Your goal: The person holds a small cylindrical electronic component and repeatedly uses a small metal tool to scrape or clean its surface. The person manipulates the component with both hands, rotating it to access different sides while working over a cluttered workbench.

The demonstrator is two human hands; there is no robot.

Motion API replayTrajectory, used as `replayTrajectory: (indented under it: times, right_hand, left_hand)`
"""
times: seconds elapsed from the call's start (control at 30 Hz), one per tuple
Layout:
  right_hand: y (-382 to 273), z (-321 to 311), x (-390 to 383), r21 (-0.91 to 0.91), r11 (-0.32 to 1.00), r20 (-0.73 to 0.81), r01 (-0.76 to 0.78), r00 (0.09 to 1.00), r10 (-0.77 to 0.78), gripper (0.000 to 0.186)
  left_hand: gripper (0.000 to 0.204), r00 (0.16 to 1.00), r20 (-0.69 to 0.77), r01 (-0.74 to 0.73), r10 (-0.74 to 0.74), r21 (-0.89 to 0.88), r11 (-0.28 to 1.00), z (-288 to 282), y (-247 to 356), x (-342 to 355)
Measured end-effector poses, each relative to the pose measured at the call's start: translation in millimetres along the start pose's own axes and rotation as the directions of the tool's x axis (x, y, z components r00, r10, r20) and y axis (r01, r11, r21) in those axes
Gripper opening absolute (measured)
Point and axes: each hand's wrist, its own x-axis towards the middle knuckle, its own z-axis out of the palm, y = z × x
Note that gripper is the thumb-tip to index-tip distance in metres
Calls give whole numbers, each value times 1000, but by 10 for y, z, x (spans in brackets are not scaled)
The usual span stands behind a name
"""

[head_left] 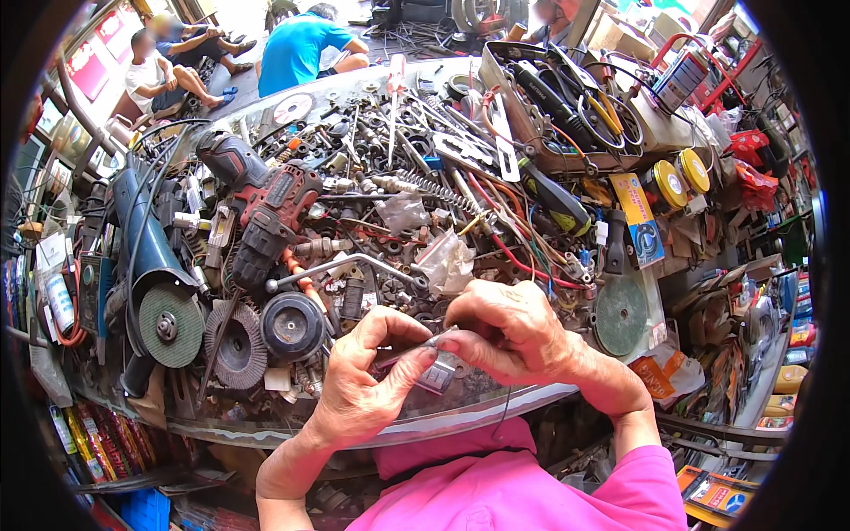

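Note:
Close together at the near edge of the cluttered bench, my left hand (372, 382) and my right hand (518, 329) meet fingertip to fingertip. Pinched between thumbs and forefingers is a small greyish piece (436, 339), too small and covered to name. Just under the fingertips shows a small dark rectangular block (436, 379) with a pale face; whether it is touched I cannot tell. A thin dark wire (506, 416) hangs below my right hand. Beyond my hands lies a bent metal rod handle (350, 262), and a black round disc (293, 327) rests left of my left hand.
A red and black cordless drill (273, 212) lies on heaped metal parts. Left of it stands a blue angle grinder (146, 239) with a green disc, beside a flap wheel (235, 345). A tool-filled case (567, 164) sits at the far right. People sit beyond the bench.

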Motion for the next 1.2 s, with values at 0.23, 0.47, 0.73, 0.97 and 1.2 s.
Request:
replayTrajectory:
  times: [0.23, 0.47, 0.73, 0.97, 1.2]
  right_hand:
    - [-126, -126, 53, 198, 951, 35, -237, 971, 235, 20]
    - [39, -60, -14, 39, 999, -6, -27, 1000, 27, 20]
    - [-42, -189, 24, 89, 976, -278, -197, 936, 214, 30]
    - [42, -132, 29, -90, 992, -348, -88, 936, 52, 25]
    - [84, -190, 34, -119, 988, -356, -100, 933, 52, 18]
  left_hand:
    - [17, 999, -42, 8, -8, -15, 1000, 3, -13, -6]
    - [17, 999, -26, -41, 42, 28, 999, -13, -34, -5]
    - [29, 956, -290, -134, 43, -301, 944, -38, 18, -19]
    - [33, 981, -163, 17, -107, -474, 880, -95, 8, -12]
    - [17, 968, -241, -46, -67, -435, 899, -54, 54, -19]
